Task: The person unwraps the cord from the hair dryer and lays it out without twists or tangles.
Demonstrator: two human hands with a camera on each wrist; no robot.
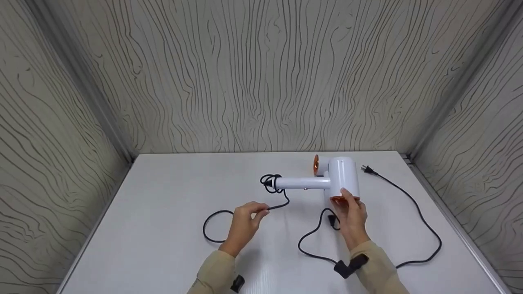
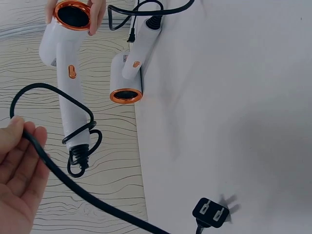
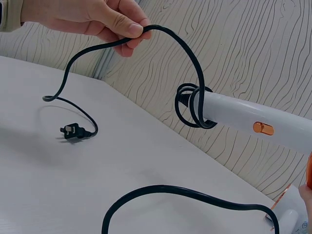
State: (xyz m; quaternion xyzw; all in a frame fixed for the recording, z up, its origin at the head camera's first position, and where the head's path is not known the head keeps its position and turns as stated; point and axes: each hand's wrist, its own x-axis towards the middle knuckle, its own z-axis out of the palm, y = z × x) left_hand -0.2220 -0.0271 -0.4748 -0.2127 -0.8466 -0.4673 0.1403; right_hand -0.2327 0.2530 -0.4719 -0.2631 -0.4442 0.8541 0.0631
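Note:
My right hand (image 1: pixel 353 216) grips a white hair dryer (image 1: pixel 344 175) by its head, near the orange-rimmed end, and holds it above the table with the handle pointing left. Its black cord (image 1: pixel 282 205) is looped around the handle's end. Between thumb and fingers, my left hand (image 1: pixel 245 220) pinches this cord a short way below the loops. From there the cord curves down to a two-pin plug (image 3: pixel 73 130) lying on the table, also seen in the left wrist view. Only part of my right hand shows in the wrist views.
A second white hair dryer (image 1: pixel 322 165) lies behind the held one, partly hidden by it. Its black cord (image 1: pixel 416 208) runs beneath my right arm and along the right side to a plug (image 1: pixel 369 170). Wood-patterned walls (image 1: pixel 261 81) enclose the white table (image 1: pixel 163 183).

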